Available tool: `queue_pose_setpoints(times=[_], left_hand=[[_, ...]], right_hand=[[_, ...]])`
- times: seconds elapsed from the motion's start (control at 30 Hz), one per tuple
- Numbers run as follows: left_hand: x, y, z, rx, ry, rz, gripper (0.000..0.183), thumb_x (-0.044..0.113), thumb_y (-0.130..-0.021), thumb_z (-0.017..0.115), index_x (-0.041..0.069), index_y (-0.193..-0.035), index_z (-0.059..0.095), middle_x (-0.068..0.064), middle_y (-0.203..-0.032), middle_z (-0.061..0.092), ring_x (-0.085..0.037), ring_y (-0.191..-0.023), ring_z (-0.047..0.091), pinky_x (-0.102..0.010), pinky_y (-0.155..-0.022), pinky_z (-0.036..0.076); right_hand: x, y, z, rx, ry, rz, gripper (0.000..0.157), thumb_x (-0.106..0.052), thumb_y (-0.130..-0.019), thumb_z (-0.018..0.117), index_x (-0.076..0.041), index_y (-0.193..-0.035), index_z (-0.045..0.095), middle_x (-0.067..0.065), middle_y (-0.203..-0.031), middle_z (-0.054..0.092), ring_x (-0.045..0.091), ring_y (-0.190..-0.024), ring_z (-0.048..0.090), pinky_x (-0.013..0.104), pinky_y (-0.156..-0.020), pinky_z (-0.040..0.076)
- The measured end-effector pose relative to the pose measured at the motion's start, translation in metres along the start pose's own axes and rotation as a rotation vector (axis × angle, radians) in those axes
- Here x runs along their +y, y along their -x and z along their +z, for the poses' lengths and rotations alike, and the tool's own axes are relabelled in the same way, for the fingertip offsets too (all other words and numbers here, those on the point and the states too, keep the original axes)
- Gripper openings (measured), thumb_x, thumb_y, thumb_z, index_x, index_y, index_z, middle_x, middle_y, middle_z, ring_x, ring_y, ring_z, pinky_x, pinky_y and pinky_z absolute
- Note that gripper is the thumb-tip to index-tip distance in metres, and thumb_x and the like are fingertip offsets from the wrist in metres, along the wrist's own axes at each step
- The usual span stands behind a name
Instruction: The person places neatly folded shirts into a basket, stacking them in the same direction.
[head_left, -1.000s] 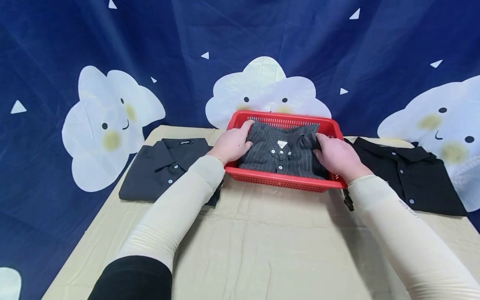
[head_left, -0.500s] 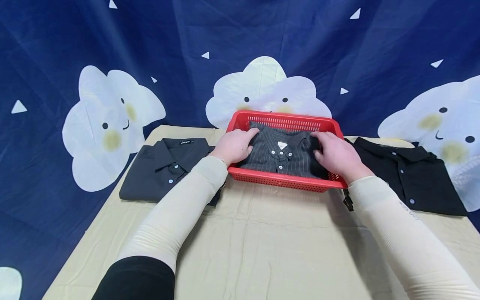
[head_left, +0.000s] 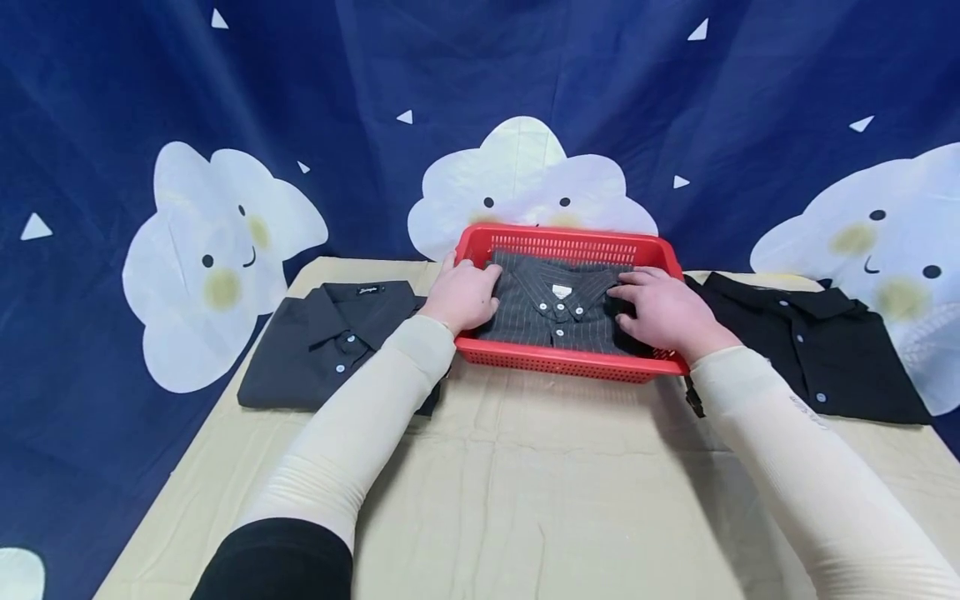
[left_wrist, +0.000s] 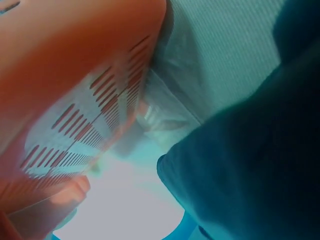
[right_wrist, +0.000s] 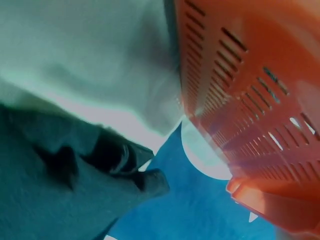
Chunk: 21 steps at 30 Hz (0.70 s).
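- Blue backdrop [head_left: 360,183] at the rear, printed with white clouds [head_left: 521,187] that have eyes and yellowish cheeks, and with small white triangles.
- Beige cloth [head_left: 517,492] covers the table, with creases running across its near part.
- At the far edge, in the middle, stands a red basket [head_left: 555,362] with slots in its walls.
- Inside the basket lies the striped shirt [head_left: 532,292], folded, its collar toward the backdrop, with a white label and pale buttons facing up.
- Over the basket's left end is the left hand [head_left: 461,296], its fingers spread and relaxed, its thumb at the shirt's left edge.
- Over the right end is the right hand [head_left: 663,308], its fingers loosely extended to the shirt's right side, thumb apart from them; how firmly either hand touches the shirt, I cannot tell.
- Left of the basket lies a folded grey shirt [head_left: 300,354], partly hidden by the left sleeve [head_left: 352,425].
- Right of the basket lies a folded black shirt [head_left: 847,358], beyond the right sleeve [head_left: 795,458].
- Both wrist views show the basket's slotted wall close up, beside dark fabric [left_wrist: 240,155].
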<state>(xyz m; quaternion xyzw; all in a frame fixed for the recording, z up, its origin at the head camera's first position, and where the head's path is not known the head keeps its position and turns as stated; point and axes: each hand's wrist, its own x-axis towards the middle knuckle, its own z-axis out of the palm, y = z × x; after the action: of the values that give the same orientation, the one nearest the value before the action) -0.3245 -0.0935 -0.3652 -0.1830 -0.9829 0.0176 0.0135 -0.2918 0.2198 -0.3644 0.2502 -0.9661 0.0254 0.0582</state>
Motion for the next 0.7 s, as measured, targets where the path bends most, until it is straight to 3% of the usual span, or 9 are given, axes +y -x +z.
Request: queue_pose_setpoints(times=[0.13, 0.33, 0.53, 0.7], left_hand=[[0.0022, -0.0005, 0.0023, -0.055, -0.091, 0.005, 0.061, 0.041, -0.091, 0.069, 0.018, -0.146, 0.055, -0.004, -0.128, 0.067, -0.025, -0.121, 0.046, -0.056, -0.119, 0.009], [0.0052, 0.0000, 0.0032, -0.090, -0.169, 0.006, 0.061, 0.044, -0.090, 0.068, 0.019, -0.144, 0.058, -0.003, -0.124, 0.068, -0.025, -0.119, 0.043, -0.057, -0.117, 0.012], [0.0059, 0.0003, 0.0008, -0.078, -0.130, -0.018, 0.062, 0.046, -0.091, 0.066, 0.019, -0.146, 0.056, -0.004, -0.137, 0.062, -0.026, -0.124, 0.042, -0.056, -0.117, 0.014], [-0.0012, 0.0052, -0.0013, 0.040, 0.003, -0.029, 0.057, 0.042, -0.096, 0.061, 0.017, -0.147, 0.054, -0.006, -0.143, 0.056, -0.028, -0.132, 0.041, -0.051, -0.118, 0.022]], right_hand=[[0.0011, 0.0002, 0.0007, -0.033, 0.092, -0.012, 0.045, -0.024, -0.088, 0.070, -0.003, -0.127, 0.069, 0.025, -0.147, 0.049, 0.044, -0.141, 0.034, 0.057, -0.117, 0.024], [0.0020, 0.0017, -0.0031, -0.106, 0.113, 0.069, 0.047, -0.026, -0.090, 0.067, -0.006, -0.133, 0.067, 0.024, -0.152, 0.043, 0.043, -0.147, 0.023, 0.066, -0.116, 0.012], [0.0055, -0.0011, -0.0042, -0.097, 0.091, 0.080, 0.045, -0.025, -0.091, 0.066, -0.006, -0.132, 0.067, 0.024, -0.151, 0.044, 0.043, -0.147, 0.022, 0.064, -0.117, 0.013], [0.0054, -0.0022, -0.0023, 0.013, 0.000, 0.087, 0.042, -0.022, -0.092, 0.064, -0.005, -0.131, 0.067, 0.025, -0.150, 0.045, 0.043, -0.146, 0.025, 0.061, -0.118, 0.017]])
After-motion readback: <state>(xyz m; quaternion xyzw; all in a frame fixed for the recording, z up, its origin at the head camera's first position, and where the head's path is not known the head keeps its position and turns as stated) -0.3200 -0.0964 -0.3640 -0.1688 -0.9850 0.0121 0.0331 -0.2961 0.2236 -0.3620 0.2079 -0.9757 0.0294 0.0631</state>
